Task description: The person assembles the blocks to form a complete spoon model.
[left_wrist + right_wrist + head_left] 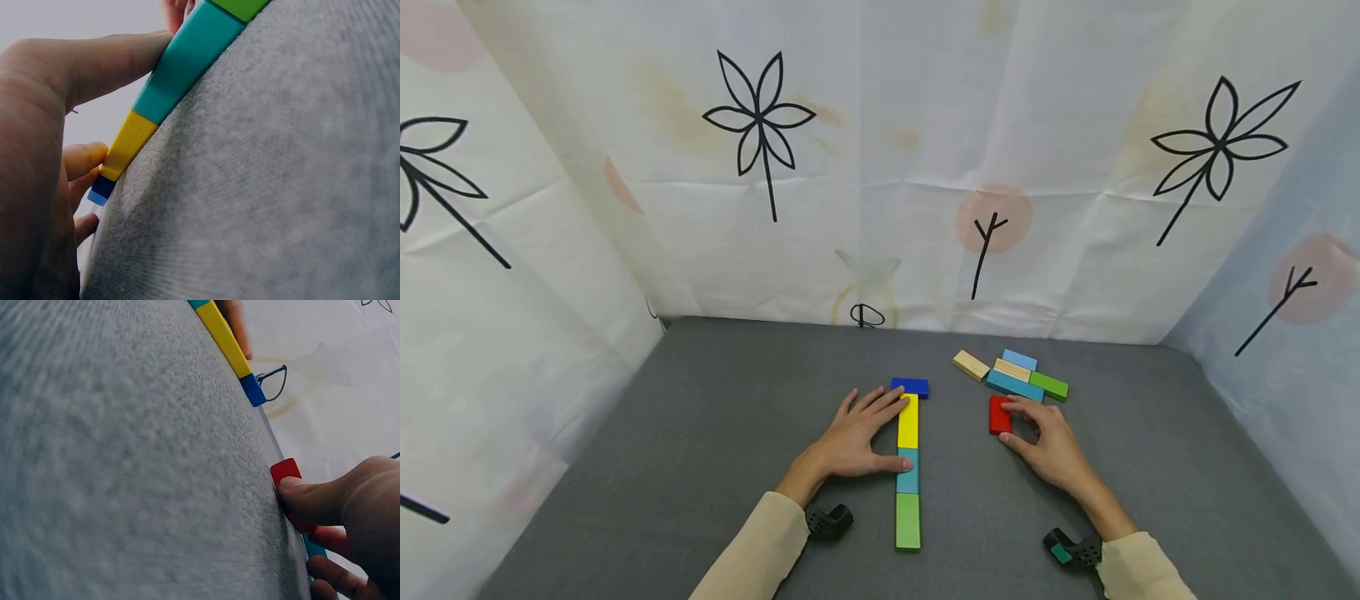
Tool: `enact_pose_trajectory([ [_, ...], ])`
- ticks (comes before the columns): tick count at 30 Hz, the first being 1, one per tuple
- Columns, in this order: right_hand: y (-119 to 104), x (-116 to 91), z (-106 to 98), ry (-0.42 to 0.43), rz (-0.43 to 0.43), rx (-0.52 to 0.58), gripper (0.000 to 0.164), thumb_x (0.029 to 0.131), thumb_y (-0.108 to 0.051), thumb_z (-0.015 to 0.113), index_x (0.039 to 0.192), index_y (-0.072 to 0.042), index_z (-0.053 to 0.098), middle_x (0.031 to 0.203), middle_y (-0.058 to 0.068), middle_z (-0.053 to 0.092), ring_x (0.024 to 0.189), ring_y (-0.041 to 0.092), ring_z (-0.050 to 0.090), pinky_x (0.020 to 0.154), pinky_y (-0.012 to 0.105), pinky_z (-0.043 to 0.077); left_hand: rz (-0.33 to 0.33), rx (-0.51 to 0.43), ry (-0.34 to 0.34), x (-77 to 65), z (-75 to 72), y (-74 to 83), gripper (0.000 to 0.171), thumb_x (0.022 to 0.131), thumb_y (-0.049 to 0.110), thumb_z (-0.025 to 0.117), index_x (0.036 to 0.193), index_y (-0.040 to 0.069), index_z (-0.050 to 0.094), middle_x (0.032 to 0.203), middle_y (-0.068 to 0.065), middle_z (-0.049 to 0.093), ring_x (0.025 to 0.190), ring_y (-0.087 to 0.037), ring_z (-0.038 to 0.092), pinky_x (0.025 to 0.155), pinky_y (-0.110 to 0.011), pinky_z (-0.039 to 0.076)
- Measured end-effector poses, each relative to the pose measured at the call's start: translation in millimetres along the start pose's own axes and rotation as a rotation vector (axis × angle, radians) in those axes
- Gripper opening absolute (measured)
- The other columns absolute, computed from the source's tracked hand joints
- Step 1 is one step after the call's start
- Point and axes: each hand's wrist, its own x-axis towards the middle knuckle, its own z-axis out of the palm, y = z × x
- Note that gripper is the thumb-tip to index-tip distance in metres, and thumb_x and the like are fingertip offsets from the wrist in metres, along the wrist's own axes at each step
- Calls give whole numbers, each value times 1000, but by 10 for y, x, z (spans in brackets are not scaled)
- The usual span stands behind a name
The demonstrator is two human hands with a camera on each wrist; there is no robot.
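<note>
A column of wooden blocks lies flat on the table: a green block [907, 522] nearest, then a teal block [909, 482], a yellow block [909, 423], and a dark blue block [916, 387] set crosswise at the far end. My left hand [857, 437] spreads over the column from the left, thumb on the teal block and fingertips by the top of the yellow one. In the left wrist view the thumb meets the side of the teal block [187, 62]. My right hand [1047, 442] pinches a red block [1000, 415] between thumb and fingers, down at the table surface.
Beyond the red block lies a loose group: a light blue block [1020, 359], a plain wood block [1011, 369], a blue block [1015, 385], a green block [1049, 385] and another plain wood block [971, 365]. A patterned white cloth [880, 167] hangs behind the grey table [737, 417].
</note>
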Motion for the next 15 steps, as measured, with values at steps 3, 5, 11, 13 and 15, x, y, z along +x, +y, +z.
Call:
enact_pose_trajectory([
  [3, -11, -9, -29, -30, 1, -1, 45, 87, -4, 80, 129, 0, 66, 141, 20, 58, 101, 30, 51, 75, 38, 44, -1, 1, -2, -2, 4, -3, 95, 86, 67, 63, 162, 22, 29, 169, 4, 19, 155, -27, 14, 120, -62, -2],
  [5, -9, -6, -56, -49, -3, -1, 45, 87, -5, 79, 130, 0, 66, 139, 20, 59, 103, 31, 52, 75, 40, 46, -1, -1, -3, -6, 4, 1, 95, 86, 66, 64, 163, 22, 28, 169, 4, 18, 155, -27, 14, 120, -61, -3],
  [11, 59, 27, -147, 5, -22, -10, 47, 84, -5, 83, 128, -2, 68, 124, 17, 65, 97, 30, 59, 72, 37, 48, 9, -11, 4, -8, 0, 11, 95, 87, 64, 65, 163, 20, 28, 169, 3, 18, 155, -28, 14, 121, -60, -3],
  [13, 91, 31, -171, 34, 0, -27, 47, 85, -5, 82, 130, -1, 66, 126, 20, 63, 97, 31, 54, 72, 38, 45, 10, -12, 5, -8, 0, 12, 95, 87, 63, 65, 163, 20, 28, 169, 3, 18, 155, -28, 14, 121, -60, -4],
  [15, 121, 33, -188, 43, 27, -34, 49, 87, -5, 79, 133, 1, 64, 132, 25, 57, 103, 36, 49, 77, 46, 44, 9, -12, 5, -8, -1, 10, 95, 87, 63, 65, 163, 20, 28, 169, 3, 18, 155, -28, 14, 121, -60, -4],
])
